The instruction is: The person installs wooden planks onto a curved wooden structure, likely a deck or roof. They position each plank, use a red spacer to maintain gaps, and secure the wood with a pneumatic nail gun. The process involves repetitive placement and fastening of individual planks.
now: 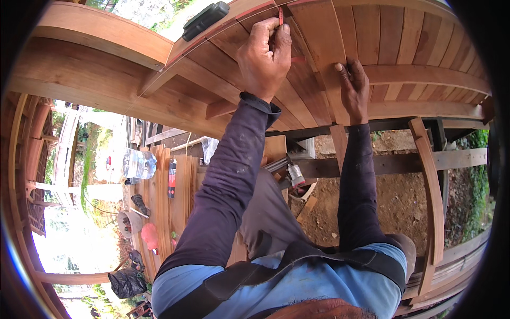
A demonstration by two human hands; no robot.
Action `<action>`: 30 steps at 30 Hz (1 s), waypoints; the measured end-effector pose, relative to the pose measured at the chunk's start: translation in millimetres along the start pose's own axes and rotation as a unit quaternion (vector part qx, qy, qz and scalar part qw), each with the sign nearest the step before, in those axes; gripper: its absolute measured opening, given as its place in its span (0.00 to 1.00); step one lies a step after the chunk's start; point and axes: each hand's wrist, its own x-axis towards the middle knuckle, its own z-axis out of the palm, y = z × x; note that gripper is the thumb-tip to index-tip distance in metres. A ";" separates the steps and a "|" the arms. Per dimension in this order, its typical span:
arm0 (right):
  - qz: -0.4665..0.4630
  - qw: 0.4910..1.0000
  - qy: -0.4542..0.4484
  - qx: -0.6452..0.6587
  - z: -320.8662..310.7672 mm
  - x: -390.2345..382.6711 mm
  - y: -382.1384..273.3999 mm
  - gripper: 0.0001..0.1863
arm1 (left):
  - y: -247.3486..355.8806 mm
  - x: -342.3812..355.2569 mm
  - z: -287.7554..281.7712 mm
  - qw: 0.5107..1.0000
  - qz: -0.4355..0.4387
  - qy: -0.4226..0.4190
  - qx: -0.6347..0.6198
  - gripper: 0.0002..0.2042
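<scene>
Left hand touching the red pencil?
Touching. The head view shows the left hand pinching the red pencil between thumb and forefinger.

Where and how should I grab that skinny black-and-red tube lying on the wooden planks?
Probably around the middle of the slim black-and-red tube, from above, with the left hand after setting aside its thin red stick. The tube lies lengthwise along the flat brown wooden planks, so a grip across its narrow width should fit.
</scene>
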 end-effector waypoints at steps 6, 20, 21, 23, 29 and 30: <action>-0.020 1.000 0.004 -0.013 8.8 8.9 -4.7 0.14 | -3.5 3.4 9.1 0.996 0.069 0.055 0.012 0.05; -0.025 1.000 0.011 -0.011 22.7 7.2 -3.9 0.15 | 2.6 -1.4 9.8 0.999 0.004 0.043 0.005 0.08; -0.025 1.000 0.010 -0.015 23.2 7.8 -4.4 0.15 | 2.0 -2.0 9.6 0.999 0.002 0.042 0.006 0.08; -0.027 1.000 0.006 -0.012 23.3 8.1 -2.5 0.16 | 2.1 -1.9 10.1 0.999 0.007 0.046 0.010 0.08; -0.018 1.000 -0.009 -0.017 22.8 7.4 0.2 0.16 | 3.8 -1.4 12.9 0.998 0.014 0.065 0.003 0.09; -0.021 1.000 -0.006 -0.019 22.8 7.5 0.7 0.16 | 3.8 -0.8 13.6 0.997 0.020 0.069 0.000 0.09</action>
